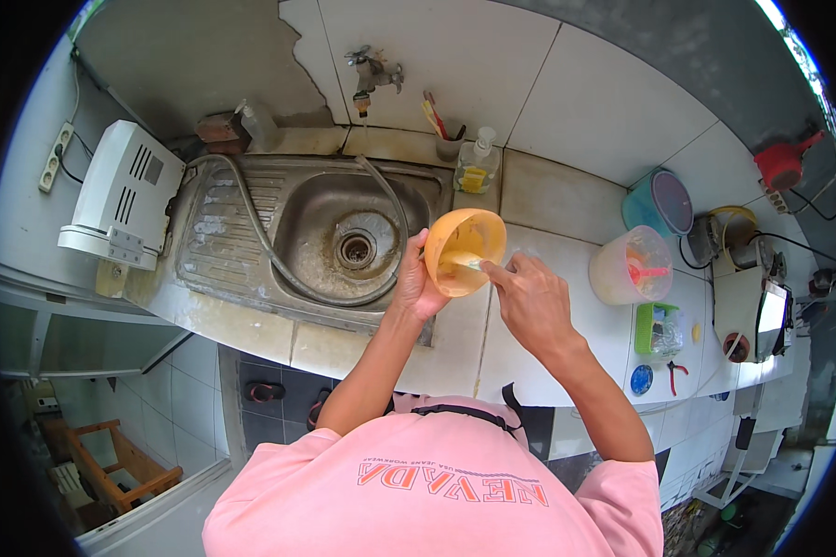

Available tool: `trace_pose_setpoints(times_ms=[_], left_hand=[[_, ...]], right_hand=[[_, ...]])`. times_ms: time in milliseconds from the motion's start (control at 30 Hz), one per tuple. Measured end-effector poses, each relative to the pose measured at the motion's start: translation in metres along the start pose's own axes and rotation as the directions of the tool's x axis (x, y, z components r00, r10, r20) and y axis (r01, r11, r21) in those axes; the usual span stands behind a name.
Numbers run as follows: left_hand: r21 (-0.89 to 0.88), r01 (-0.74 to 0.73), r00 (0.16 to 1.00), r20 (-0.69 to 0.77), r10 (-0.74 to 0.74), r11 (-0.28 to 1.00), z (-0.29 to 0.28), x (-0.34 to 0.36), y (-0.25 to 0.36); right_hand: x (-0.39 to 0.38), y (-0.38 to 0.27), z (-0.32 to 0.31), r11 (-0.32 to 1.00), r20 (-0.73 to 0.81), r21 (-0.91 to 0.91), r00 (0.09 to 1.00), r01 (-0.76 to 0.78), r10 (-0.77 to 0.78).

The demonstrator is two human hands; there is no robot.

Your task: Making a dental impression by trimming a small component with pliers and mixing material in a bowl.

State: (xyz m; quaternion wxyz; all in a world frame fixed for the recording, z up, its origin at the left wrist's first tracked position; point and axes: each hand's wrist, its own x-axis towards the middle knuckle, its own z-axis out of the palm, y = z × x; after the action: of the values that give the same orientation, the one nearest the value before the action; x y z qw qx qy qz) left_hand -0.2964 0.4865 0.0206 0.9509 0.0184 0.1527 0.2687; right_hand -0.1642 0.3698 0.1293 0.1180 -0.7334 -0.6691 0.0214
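Tilted toward me, an orange bowl (pixel 485 227) is held above the counter at the right of the sink. My left hand (pixel 420 286) is closed around its left side. Inside it are yellowish smears. With closed fingers, my right hand (pixel 537 302) grips a short pale tool (pixel 464 261) whose far end lies against the bowl's inner wall. Whether this tool is a brush or a spatula I cannot tell. My right fingers cover part of its handle.
Left of the bowl, a grey hose (pixel 256 215) loops through the steel sink (pixel 297 200) below a tap (pixel 372 74). A soap bottle (pixel 477 162) stands behind. On the right are a translucent tub (pixel 613 269), a green basket (pixel 658 330) and red-handled pliers (pixel 675 376).
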Motion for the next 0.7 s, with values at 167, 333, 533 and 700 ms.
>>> trace_pose_setpoints(times_ms=[167,333,533,700], left_hand=[[-0.102,0.033,0.999,0.010,-0.032,0.994,0.007,0.010,-0.008],[-0.080,-0.035,0.994,-0.104,0.027,0.996,0.007,0.014,-0.005],[0.213,-0.297,0.950,-0.034,0.310,0.931,-0.005,0.025,-0.013],[0.111,-0.203,0.979,-0.009,0.205,0.973,-0.034,0.022,-0.025]], right_hand=[[-0.012,0.003,0.017,0.994,-0.054,-0.024,0.992,-0.111,0.110],[-0.007,0.009,0.017,0.996,-0.210,0.061,0.974,-0.072,0.083],[-0.039,0.015,0.091,0.929,-0.262,0.353,0.942,-0.108,0.209],[-0.023,-0.002,0.054,0.236,0.438,0.804,0.812,-0.546,0.385]])
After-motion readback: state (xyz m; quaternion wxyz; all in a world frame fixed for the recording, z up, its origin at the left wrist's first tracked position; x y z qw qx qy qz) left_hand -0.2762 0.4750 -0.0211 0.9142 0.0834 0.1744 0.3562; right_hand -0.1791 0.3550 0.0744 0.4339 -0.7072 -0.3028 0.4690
